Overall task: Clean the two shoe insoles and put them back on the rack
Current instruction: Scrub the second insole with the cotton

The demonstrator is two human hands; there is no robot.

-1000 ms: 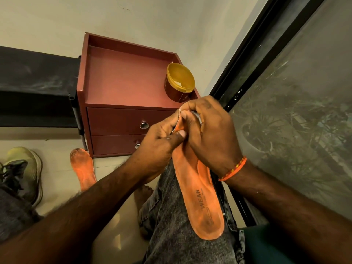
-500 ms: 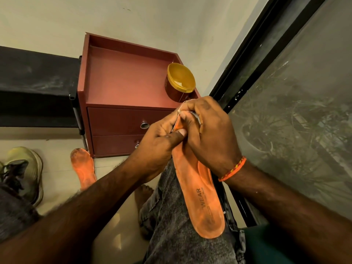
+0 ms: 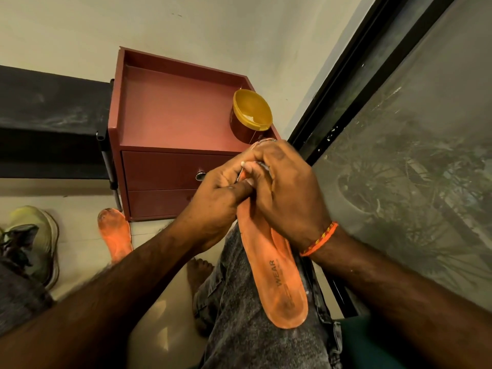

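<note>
An orange insole (image 3: 277,272) printed "WEAR" lies along my right thigh, heel end toward me. My left hand (image 3: 218,201) grips its toe end from the left, thumb across the top. My right hand (image 3: 287,193) is curled over the same toe end and holds a small light cloth or wipe whose edge shows above the knuckles. The toe of the insole is hidden under both hands. A second, dirtier orange insole (image 3: 114,233) lies on the floor to the left, partly behind my left forearm.
A dark red two-drawer cabinet (image 3: 170,121) stands ahead with a yellow-lidded tub (image 3: 250,115) on its right corner. A black rack shelf (image 3: 50,121) runs left of it. A greenish sneaker (image 3: 34,235) sits at far left. A glass door with black frame (image 3: 346,83) is on the right.
Both hands have stayed at the insole's toe end, with only a small shift of the fingers there. The insole has barely moved on my thigh.
</note>
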